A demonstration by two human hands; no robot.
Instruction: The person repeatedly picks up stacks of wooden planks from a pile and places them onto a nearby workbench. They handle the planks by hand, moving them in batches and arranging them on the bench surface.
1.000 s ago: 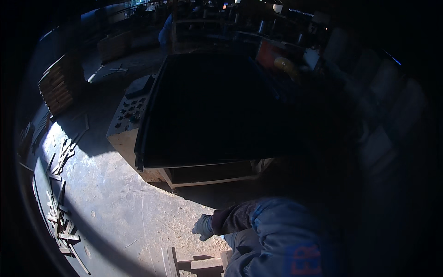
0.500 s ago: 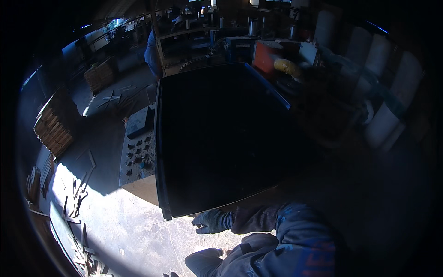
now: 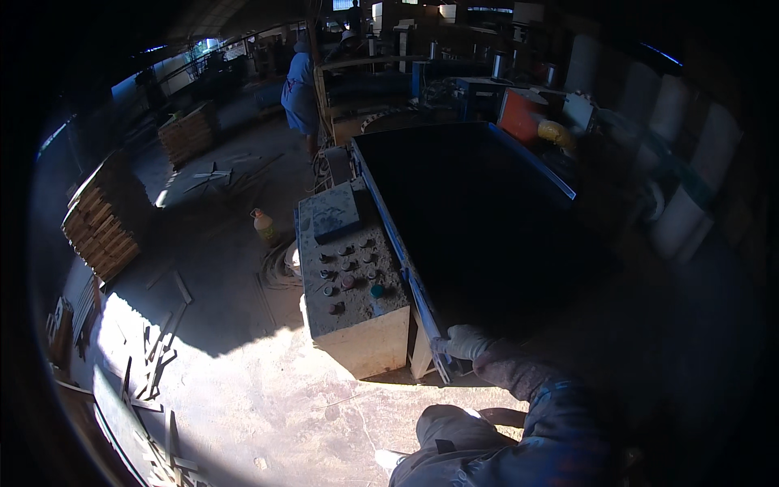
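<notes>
Head view from above shows one gloved hand [image 3: 466, 342], pale glove on a dark sleeve, resting on the near corner of a large dark flat panel with a blue metal edge [image 3: 395, 235]. Which of the person's hands it is cannot be told for sure; by the way the forearm comes in from the lower right it reads as the right one. Its fingers [image 3: 451, 338] curl over the blue rim at the corner, closed on the edge. The other hand does not show.

The panel lies on a big machine bed that runs away from the person, its far end near an orange box [image 3: 519, 114] and a yellow object [image 3: 553, 131]. Just beside the panel's left edge, touching it, stands a dusty grey control box with round push buttons [image 3: 350, 280] on a pale wooden base. A small yellowish bottle [image 3: 264, 226] stands on the concrete floor [image 3: 243, 390] to the left of it. Stacks of thin wooden boards [image 3: 105, 219] sit well apart at the left, with loose wood strips [image 3: 154, 357] scattered in the sunlit patch. Another person in blue clothes [image 3: 300, 85] stands far off behind the control box. The person's own knee in dark blue trousers [image 3: 454, 426] shows at the lower edge.
</notes>
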